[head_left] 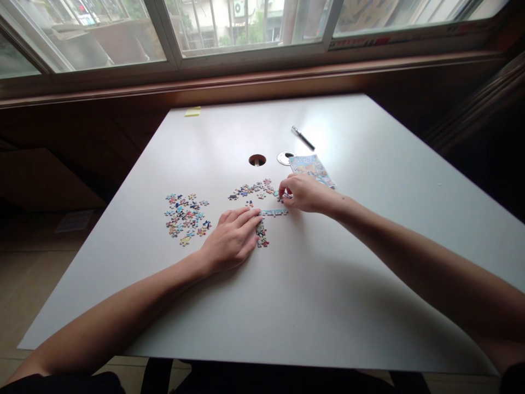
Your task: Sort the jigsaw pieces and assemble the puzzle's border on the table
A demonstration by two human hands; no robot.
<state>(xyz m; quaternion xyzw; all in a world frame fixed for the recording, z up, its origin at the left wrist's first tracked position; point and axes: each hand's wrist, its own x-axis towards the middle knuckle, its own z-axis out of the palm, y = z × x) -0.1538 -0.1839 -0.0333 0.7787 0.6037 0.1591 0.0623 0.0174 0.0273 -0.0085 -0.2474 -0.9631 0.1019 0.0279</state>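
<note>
pinching a puzzle piece (284, 195) in right grip (301, 192).

text: none legible | printed leaflet (312, 168): lettering perhaps present, too blurred

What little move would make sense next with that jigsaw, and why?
Probably bring the piece pinched in the right hand down to the right end of the joined strip and try it there. The fingertips sit just above that end, and the left hand lies flat on the table at the strip's other end, seemingly steadying it. Whether the piece fits cannot be told.
</note>
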